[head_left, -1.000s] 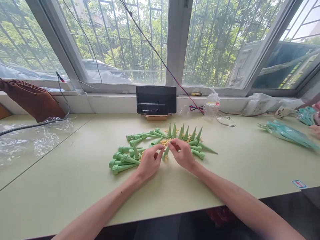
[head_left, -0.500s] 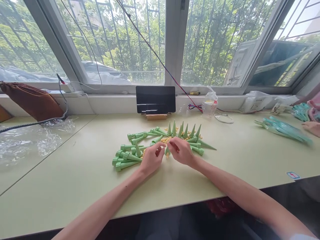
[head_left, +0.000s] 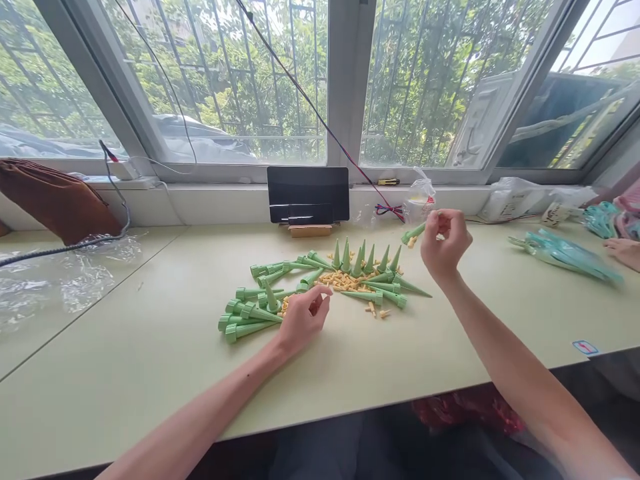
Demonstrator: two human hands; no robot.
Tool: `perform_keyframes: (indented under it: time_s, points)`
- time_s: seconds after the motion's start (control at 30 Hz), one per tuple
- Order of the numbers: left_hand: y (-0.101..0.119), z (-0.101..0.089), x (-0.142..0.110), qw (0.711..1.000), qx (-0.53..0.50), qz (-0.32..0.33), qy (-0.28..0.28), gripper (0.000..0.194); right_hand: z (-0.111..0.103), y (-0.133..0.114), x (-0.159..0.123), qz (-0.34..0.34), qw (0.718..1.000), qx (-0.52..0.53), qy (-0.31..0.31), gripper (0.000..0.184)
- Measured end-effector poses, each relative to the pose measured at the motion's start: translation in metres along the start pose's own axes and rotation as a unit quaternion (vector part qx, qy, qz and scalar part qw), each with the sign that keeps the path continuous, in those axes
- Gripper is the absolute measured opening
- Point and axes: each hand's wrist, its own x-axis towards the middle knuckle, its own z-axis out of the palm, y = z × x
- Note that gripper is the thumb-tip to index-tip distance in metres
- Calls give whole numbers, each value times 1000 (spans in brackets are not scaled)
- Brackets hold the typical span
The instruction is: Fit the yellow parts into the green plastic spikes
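Several green plastic spikes lie in a heap on the pale green table, and a row of them stands upright behind a scatter of small yellow pieces. My right hand is raised to the right of the heap, fingers closed on one green spike with a yellow piece at its end. My left hand rests on the table beside the heap, thumb and forefinger pinched together; what they hold is too small to make out.
A dark tablet leans on a wooden stand at the window sill. A brown bag and clear plastic film lie at the left. Teal packets and another person's hand are at the right.
My right hand has lifted away from the heap, up and to the right, carrying one green spike. My left hand has stayed by the heap.
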Motion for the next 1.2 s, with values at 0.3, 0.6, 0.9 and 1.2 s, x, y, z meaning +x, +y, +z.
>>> perform_keyframes:
  time_s: [0.3,0.6,0.9,1.2]
  points:
    - [-5,-1,0,1000,13,25,11,11,-7,81,-32,70,959,-95,-259,16]
    - [-2,0,1,998,30,52,5,12,-1,75,-39,83,940,-48,-328,18]
    - [-2,0,1,997,47,68,1,13,-4,74,-37,97,944,-32,-315,29]
    - [4,2,-2,996,43,69,-26,15,-4,54,-35,21,984,-71,-161,28]
